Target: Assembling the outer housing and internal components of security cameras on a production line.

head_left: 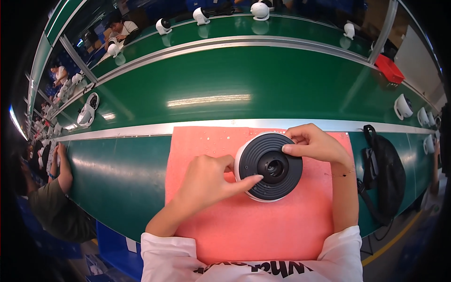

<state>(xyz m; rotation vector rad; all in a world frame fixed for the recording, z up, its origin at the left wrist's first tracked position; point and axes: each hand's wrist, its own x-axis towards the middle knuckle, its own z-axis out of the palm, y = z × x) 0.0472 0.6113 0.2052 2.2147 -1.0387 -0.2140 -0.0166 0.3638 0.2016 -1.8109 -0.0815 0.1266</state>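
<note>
Near the far edge of the pink mat [263,235] sits a round device [271,168], its black face [282,187] apparently seated in the white shell [238,159]; what remains cannot be told. The left hand [204,177] pinches its left side, the right hand [315,144] its upper-right rim.

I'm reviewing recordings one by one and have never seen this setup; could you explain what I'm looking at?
There is no machine here: these are a person's own bare hands. The picture comes from a wide fisheye camera on the person's head, looking down, so straight edges bend. The left hand and right hand hold opposite sides of a round device with a ridged black face and white rim. Beneath is a pink mat on a green bench. A black bag lies to the right.
</note>
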